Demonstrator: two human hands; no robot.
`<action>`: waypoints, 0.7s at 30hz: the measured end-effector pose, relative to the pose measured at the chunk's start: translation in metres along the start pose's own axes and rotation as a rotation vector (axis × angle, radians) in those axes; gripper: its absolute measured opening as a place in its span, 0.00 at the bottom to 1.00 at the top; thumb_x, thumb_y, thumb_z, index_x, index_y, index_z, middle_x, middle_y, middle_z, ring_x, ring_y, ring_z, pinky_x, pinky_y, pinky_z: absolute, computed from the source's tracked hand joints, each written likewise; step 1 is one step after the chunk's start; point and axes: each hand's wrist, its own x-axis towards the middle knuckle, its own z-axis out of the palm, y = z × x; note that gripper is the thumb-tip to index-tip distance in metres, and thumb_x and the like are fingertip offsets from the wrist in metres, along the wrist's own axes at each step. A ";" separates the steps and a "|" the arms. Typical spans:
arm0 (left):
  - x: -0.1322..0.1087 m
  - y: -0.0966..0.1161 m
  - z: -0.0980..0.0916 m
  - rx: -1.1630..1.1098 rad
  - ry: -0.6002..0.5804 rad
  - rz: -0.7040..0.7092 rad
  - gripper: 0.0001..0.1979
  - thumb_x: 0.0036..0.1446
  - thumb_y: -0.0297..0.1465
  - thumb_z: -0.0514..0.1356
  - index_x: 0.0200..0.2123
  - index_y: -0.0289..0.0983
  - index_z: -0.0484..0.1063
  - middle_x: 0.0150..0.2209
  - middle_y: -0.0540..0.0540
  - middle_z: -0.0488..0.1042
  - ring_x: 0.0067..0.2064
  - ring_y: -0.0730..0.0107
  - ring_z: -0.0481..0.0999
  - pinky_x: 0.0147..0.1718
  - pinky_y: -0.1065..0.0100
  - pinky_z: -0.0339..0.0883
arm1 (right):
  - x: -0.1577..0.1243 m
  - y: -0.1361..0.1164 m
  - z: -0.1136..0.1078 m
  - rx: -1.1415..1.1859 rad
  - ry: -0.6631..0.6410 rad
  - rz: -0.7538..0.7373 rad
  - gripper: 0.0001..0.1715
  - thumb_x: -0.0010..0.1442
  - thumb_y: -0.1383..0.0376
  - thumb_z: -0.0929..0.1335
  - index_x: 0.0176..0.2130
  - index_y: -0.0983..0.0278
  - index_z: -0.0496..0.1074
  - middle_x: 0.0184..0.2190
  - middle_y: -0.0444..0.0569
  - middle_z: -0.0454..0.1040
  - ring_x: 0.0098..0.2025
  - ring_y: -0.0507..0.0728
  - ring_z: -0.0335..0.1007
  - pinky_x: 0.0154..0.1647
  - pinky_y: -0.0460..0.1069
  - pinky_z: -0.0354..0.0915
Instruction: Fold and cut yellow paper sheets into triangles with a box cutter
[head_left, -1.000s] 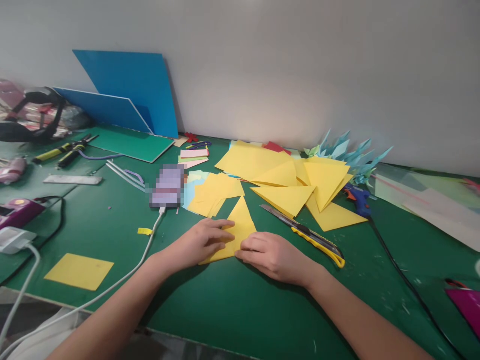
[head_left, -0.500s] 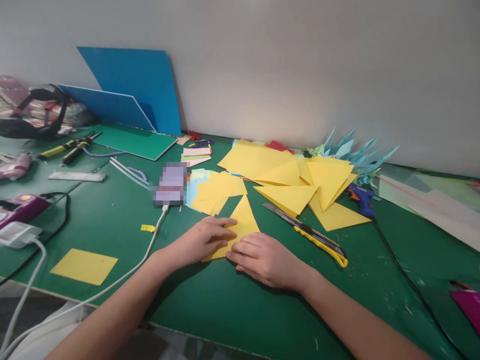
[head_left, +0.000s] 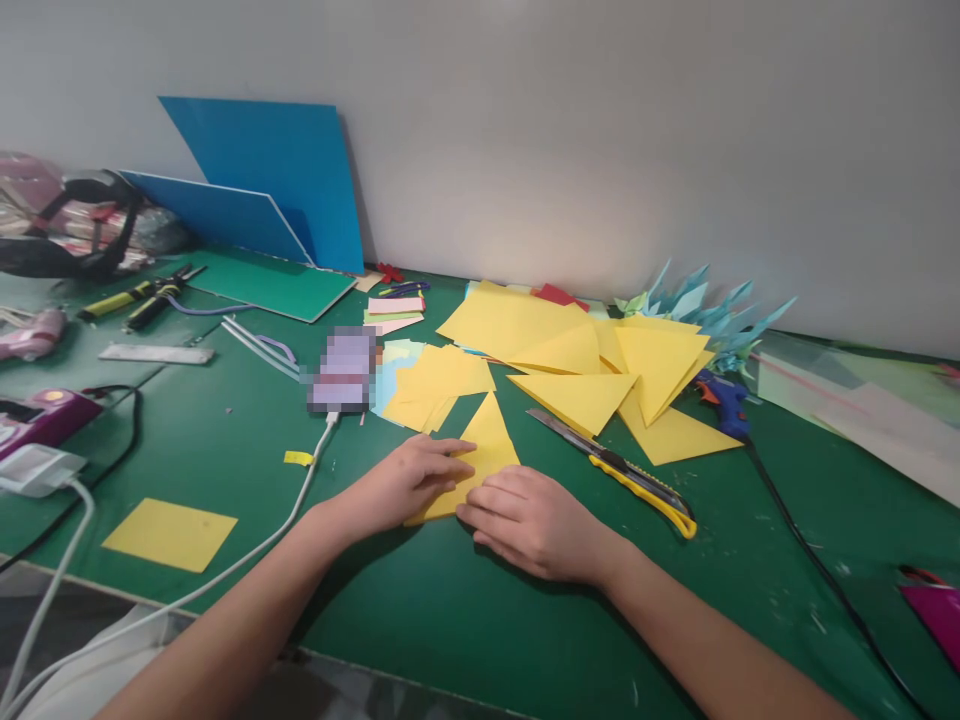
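Note:
A yellow paper triangle lies on the green table with its tip pointing away from me. My left hand rests on its left side, fingers apart and flat on the paper. On its lower right part lies my right hand, its fingers close together and pressed on the near edge; nothing is seen gripped in it. A yellow utility knife with its blade out lies to the right. Behind are folded yellow paper triangles and a stack of yellow sheets.
At the left are a phone with a white cable, a yellow rectangle, pliers and a purple power strip. A blue glue gun and its black cord are at the right. Blue boards stand behind.

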 end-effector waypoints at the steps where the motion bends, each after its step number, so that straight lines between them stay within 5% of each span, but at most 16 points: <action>1: 0.000 0.000 0.000 0.003 -0.001 0.002 0.14 0.59 0.24 0.53 0.44 0.37 0.75 0.55 0.41 0.71 0.51 0.63 0.73 0.50 0.62 0.66 | -0.003 0.003 -0.004 -0.006 0.019 -0.001 0.14 0.65 0.67 0.61 0.43 0.71 0.72 0.35 0.54 0.77 0.38 0.57 0.69 0.39 0.52 0.66; 8: 0.001 0.002 -0.003 0.014 -0.030 -0.034 0.15 0.59 0.24 0.52 0.46 0.39 0.74 0.56 0.43 0.70 0.52 0.62 0.71 0.51 0.61 0.65 | -0.030 0.024 -0.031 0.048 0.008 0.132 0.11 0.60 0.70 0.62 0.37 0.66 0.74 0.31 0.52 0.76 0.34 0.54 0.69 0.37 0.50 0.68; 21: 0.000 0.001 0.000 0.012 -0.003 -0.008 0.16 0.60 0.25 0.51 0.48 0.39 0.73 0.54 0.45 0.72 0.46 0.65 0.72 0.47 0.63 0.66 | -0.032 0.026 -0.028 0.070 0.015 0.126 0.12 0.60 0.71 0.61 0.36 0.67 0.74 0.31 0.52 0.77 0.33 0.55 0.70 0.37 0.51 0.70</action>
